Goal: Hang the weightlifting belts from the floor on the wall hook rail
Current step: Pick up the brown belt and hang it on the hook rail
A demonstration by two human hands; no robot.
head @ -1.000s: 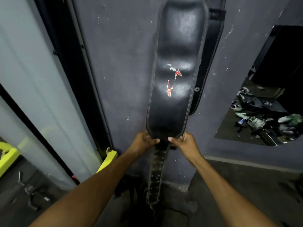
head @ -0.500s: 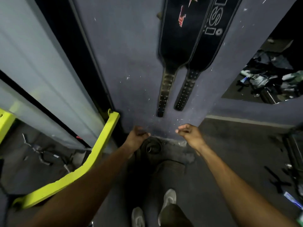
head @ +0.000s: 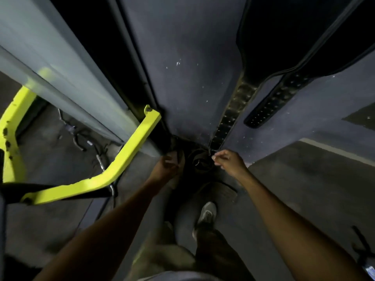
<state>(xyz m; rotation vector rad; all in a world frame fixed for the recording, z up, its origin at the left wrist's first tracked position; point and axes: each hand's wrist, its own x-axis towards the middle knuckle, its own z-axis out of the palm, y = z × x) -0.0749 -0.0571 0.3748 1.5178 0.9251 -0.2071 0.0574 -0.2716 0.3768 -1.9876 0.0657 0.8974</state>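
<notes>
Both hands [head: 169,164] dropped lower; dark floor clutter [head: 199,161] stays indistinct.

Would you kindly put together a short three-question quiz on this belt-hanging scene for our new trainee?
1. True or false: two weightlifting belts already hang on the wall.
2. Which hand is beside the tip of the longer hanging strap: A left, B right?
3. Fill in: the bent metal bar on the left is ____ in colour.

Key:
1. True: the left belt and the right belt.
2. B: the right hand; the left hand reaches lower.
3. Yellow: the bar.
</notes>
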